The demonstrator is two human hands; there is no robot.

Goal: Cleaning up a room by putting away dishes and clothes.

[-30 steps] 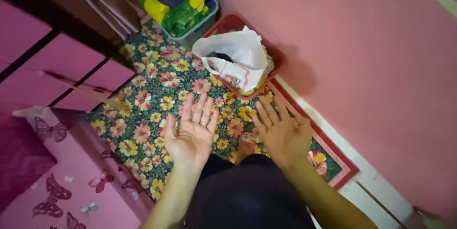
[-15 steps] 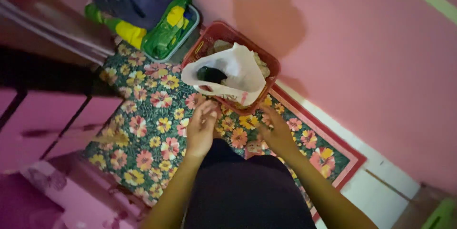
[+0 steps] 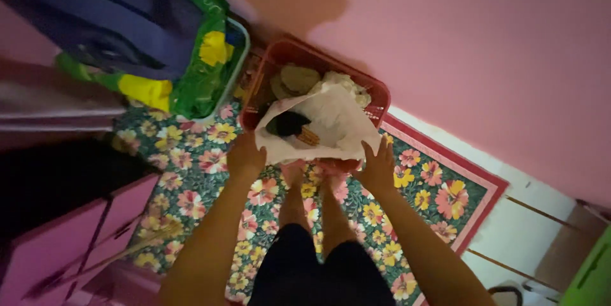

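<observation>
Both hands are at the near edge of a white plastic bag (image 3: pixel 324 125) that sits in a red basket (image 3: pixel 382 93) against the pink wall (image 3: pixel 496 45). The left hand (image 3: pixel 245 156) is curled over the bag's left edge, fingers folded around the plastic. The right hand (image 3: pixel 379 166) is partly open, fingers raised against the bag's right edge; whether it actually grips cannot be told. Held from both sides like this, the bag's mouth stays spread. Inside it lies a dark item (image 3: pixel 286 125) with a small orange object (image 3: pixel 309 135) touching it. Beige and pale cloth pieces (image 3: pixel 299 79) lie in the basket behind the bag. The basket stands on a flowered mat (image 3: pixel 191 159), just beside a tub (image 3: pixel 238 58) piled with green, yellow and dark blue fabric. The person's feet (image 3: pixel 293 175) stand directly before the basket.
</observation>
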